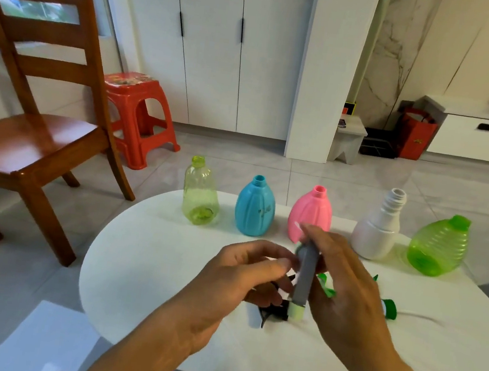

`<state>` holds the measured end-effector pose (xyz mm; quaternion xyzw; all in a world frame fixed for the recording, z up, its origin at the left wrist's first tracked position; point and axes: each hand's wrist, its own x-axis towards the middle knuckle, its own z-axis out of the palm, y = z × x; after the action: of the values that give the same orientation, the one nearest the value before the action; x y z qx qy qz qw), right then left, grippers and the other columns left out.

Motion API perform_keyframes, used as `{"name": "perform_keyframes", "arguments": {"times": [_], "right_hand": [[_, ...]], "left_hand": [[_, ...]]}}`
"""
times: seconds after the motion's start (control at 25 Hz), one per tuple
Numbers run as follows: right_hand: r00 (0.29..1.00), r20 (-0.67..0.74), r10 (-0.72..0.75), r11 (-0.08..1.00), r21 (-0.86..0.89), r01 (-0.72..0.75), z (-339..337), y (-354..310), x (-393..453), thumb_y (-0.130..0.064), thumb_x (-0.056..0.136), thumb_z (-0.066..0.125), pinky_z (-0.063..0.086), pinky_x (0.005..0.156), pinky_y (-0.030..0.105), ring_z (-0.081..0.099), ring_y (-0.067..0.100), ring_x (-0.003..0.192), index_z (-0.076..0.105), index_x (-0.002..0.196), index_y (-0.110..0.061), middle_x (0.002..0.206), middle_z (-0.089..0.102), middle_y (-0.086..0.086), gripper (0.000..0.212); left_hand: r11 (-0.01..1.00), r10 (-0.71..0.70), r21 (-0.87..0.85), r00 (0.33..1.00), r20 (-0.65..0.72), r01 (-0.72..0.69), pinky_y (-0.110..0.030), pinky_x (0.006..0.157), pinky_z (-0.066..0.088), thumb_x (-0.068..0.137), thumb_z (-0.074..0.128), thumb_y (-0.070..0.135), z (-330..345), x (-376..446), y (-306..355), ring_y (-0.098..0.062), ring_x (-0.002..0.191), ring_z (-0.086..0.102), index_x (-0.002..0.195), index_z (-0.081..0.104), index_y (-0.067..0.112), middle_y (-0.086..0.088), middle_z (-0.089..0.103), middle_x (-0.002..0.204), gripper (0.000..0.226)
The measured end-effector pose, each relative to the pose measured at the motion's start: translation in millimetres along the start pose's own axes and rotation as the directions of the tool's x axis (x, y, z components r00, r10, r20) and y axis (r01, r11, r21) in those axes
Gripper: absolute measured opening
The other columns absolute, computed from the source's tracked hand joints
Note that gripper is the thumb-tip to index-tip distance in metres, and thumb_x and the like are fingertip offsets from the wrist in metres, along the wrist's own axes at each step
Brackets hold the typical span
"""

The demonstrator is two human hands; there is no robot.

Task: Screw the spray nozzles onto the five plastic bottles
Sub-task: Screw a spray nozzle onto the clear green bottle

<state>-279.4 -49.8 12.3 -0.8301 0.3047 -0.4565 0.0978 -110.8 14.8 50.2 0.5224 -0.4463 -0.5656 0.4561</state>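
Five uncapped bottles stand in a row along the far edge of the white table [145,281]: a clear yellow-green bottle [200,192], a blue bottle [255,207], a pink bottle [310,213], a white bottle [380,226] and a bright green bottle [439,246]. Above the table's middle, my right hand [349,278] and my left hand [237,280] hold a grey spray nozzle [304,277] with a pale green tip. A black nozzle [274,312] lies under my hands, partly hidden. Green nozzle parts [328,286] and a green-capped nozzle [389,308] lie to the right.
A wooden chair [37,129] stands at the left of the table, a red plastic stool [138,110] behind it. White cabinets, a small white step stool [347,139] and a red bag [415,135] line the far wall.
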Motion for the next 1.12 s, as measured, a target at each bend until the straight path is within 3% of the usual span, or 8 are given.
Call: {"name": "perform_keyframes", "arguments": {"times": [0.12,0.2,0.28,0.36,0.56,0.8,0.96,1.12], "right_hand": [[0.952,-0.206,0.225,0.943,0.290,-0.160,-8.4,5.1,4.2,0.005,0.081,0.073,0.054,0.083,0.017,0.067,0.007,0.092,0.043,0.143,-0.034,0.107,0.065,-0.016,0.079],[0.844,-0.261,0.468,0.743,0.634,-0.215,-22.0,14.8,11.0,0.016,0.077,0.070,0.058,0.074,0.022,0.071,0.009,0.085,0.051,0.139,-0.024,0.099,0.072,-0.011,0.077],[0.714,-0.204,0.669,0.507,0.828,-0.239,-34.3,22.2,16.5,0.009,0.078,0.070,0.058,0.060,0.023,0.072,0.009,0.078,0.058,0.131,-0.013,0.093,0.075,-0.005,0.059],[0.612,-0.072,0.788,0.320,0.897,-0.305,-41.5,26.2,16.0,0.001,0.084,0.066,0.055,0.052,0.023,0.070,0.009,0.072,0.065,0.119,-0.009,0.096,0.075,0.004,0.036],[0.553,0.063,0.831,0.225,0.871,-0.437,-51.6,31.7,13.8,-0.023,0.078,0.072,0.053,0.049,0.026,0.059,0.015,0.055,0.074,0.092,-0.016,0.089,0.077,0.002,0.016],[0.531,0.095,0.842,0.184,0.875,-0.448,-53.6,33.8,9.0,-0.031,0.089,0.063,0.056,0.053,0.029,0.063,0.019,0.059,0.069,0.106,-0.019,0.102,0.075,0.015,0.021],[0.523,0.132,0.842,0.150,0.873,-0.463,-52.0,36.5,13.6,-0.017,0.096,0.057,0.059,0.055,0.031,0.064,0.024,0.065,0.067,0.104,-0.022,0.101,0.073,0.017,0.013],[0.543,0.138,0.828,0.127,0.898,-0.422,-57.3,39.3,17.7,-0.003,0.091,0.060,0.062,0.065,0.034,0.073,0.026,0.077,0.064,0.110,-0.021,0.102,0.072,0.014,0.027]], "left_hand": [[0.978,0.175,-0.069,0.953,-0.247,-0.197,-0.027,0.065,0.055,0.081,0.071,0.023,-16.9,10.4,11.8,-0.016,0.071,0.067,0.094,0.076,0.018,-0.005,0.074,0.082,0.015],[0.965,0.196,-0.035,0.803,-0.562,-0.260,-0.025,0.062,0.054,0.079,0.073,0.014,-45.2,38.7,17.3,-0.016,0.077,0.066,0.095,0.072,0.020,-0.003,0.073,0.088,0.017],[0.976,0.206,0.108,0.634,-0.746,-0.191,-0.023,0.066,0.049,0.078,0.077,0.011,-78.7,72.0,15.5,-0.015,0.090,0.062,0.113,0.061,0.022,-0.003,0.065,0.111,0.040],[0.969,0.223,0.246,0.573,-0.788,-0.038,-0.028,0.083,0.047,0.073,0.084,0.018,-108.6,103.0,-5.4,-0.020,0.113,0.053,0.136,0.043,0.024,-0.006,0.050,0.135,0.076],[0.890,0.250,0.428,0.617,-0.746,0.157,-0.051,0.108,0.037,0.059,0.092,0.039,-148.8,154.8,-54.7,-0.030,0.138,0.033,0.151,0.019,0.027,-0.007,0.031,0.154,0.119],[0.945,0.219,0.319,0.594,-0.774,0.067,-0.034,0.077,0.046,0.063,0.086,0.040,-154.0,174.9,-66.0,-0.027,0.109,0.057,0.122,0.050,0.022,-0.001,0.058,0.115,0.072],[0.878,0.392,0.479,0.565,-0.726,0.007,-0.036,0.078,0.048,0.061,0.087,0.039,-137.6,158.1,-34.6,-0.024,0.101,0.058,0.112,0.049,0.024,0.002,0.059,0.108,0.066],[0.680,0.533,0.734,0.691,-0.489,-0.005,-0.034,0.079,0.048,0.061,0.085,0.045,-114.3,106.2,-4.9,-0.017,0.096,0.055,0.126,0.047,0.029,0.006,0.058,0.108,0.077]]}}
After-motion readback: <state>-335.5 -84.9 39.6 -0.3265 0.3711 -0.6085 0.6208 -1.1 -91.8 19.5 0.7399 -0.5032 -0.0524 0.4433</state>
